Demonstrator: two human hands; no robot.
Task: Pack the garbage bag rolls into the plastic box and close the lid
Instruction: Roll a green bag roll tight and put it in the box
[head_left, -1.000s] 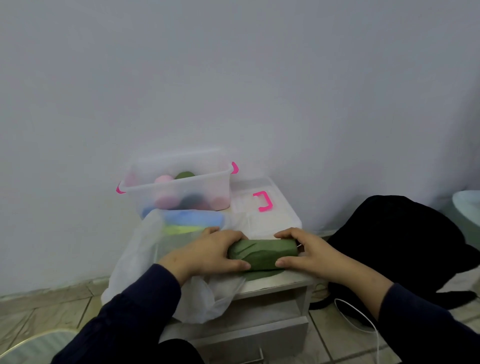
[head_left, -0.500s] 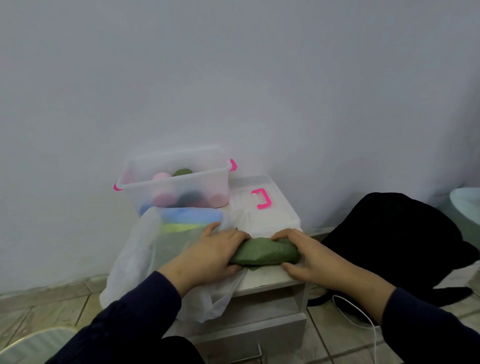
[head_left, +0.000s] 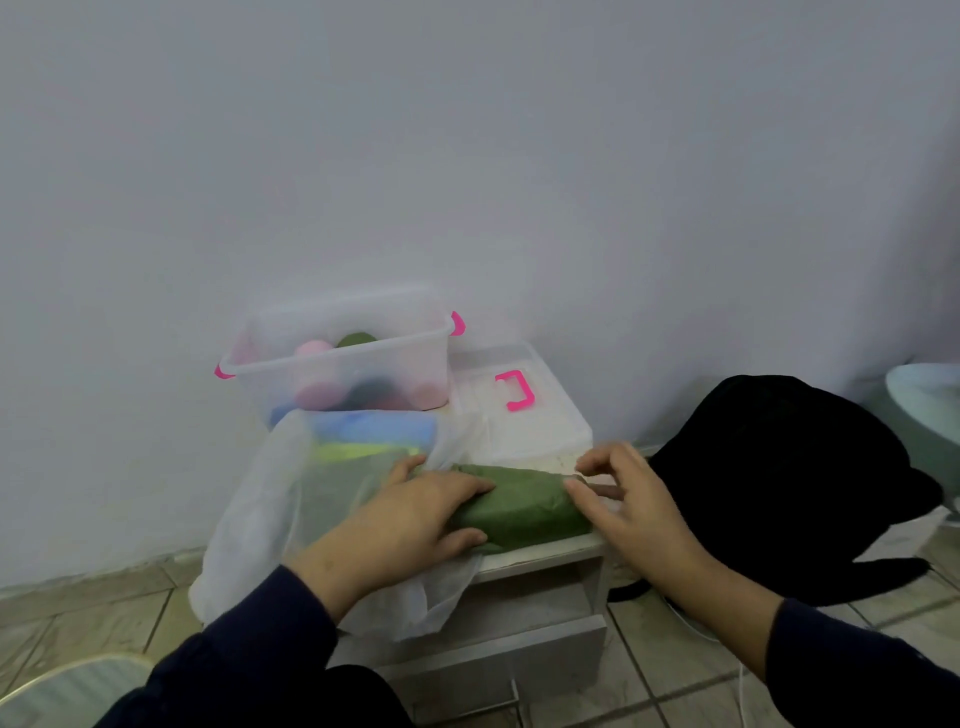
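Left hand (head_left: 415, 514): curled over near end of green roll (head_left: 524, 506)
Right hand (head_left: 631, 499): fingers loosely bent, tips touching roll's far end
Plastic box (head_left: 340, 358): behind roll, lid off

A plain pale grey wall (head_left: 467, 156) is met by beige floor tiles (head_left: 93, 597); a small white bedside cabinet (head_left: 545, 556) is placed against it.
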